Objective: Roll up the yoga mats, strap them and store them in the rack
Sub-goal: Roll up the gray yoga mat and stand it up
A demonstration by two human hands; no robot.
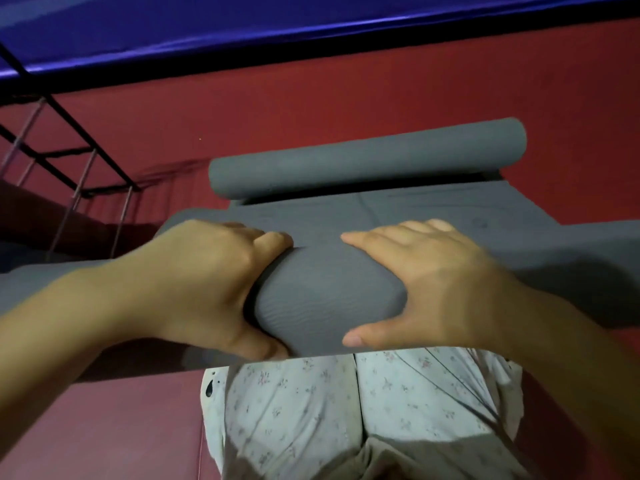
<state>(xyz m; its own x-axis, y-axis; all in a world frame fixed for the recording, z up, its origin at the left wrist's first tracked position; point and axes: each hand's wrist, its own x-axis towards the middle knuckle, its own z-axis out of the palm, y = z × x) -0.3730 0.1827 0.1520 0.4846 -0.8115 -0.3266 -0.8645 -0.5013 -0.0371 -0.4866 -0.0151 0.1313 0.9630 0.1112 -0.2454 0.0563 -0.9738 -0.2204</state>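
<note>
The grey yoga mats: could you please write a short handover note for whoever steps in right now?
Left hand: grips the near roll from its left side, fingers curled over the top.
Right hand: holds the same roll from the right, fingers over the top, thumb at the near edge.
Mats: the near roll is only partly rolled; its flat part still stretches ahead on the red floor. A second rolled mat lies at the far end.
Done: rolling has begun. No strap is in view.
Left: finish rolling, strap both, store them. A black frame, possibly the rack, stands at the far left.
</note>
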